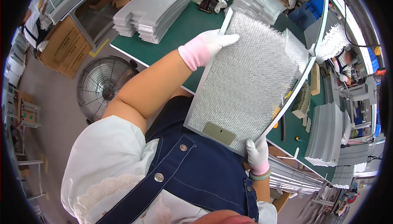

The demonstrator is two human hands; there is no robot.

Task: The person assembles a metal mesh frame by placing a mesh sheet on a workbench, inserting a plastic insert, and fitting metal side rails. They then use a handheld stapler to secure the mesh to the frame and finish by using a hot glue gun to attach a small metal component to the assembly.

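Observation:
In front of me I hold a silvery metal mesh filter panel point(245, 72), tilted, with its lower edge close to my apron. Thin metal framing runs along its left and bottom edges, and a small olive-grey plate point(220, 133) sits at the bottom edge. My left hand point(204, 48), in a white glove with a pink cuff, is closed on the upper left edge. At the lower right corner my gloved right hand point(258, 154) grips the metal frame strip point(289, 101). That strip angles away from the mesh toward its upper end, with a bend partway up.
The green worktable point(176, 33) carries a stack of mesh sheets point(155, 7) at back left and more mesh sheets point(258, 3) behind the panel. Another sheet stack point(325, 136) stands right. A floor fan point(107, 89) is at left; a co-worker point(346, 66) is far right.

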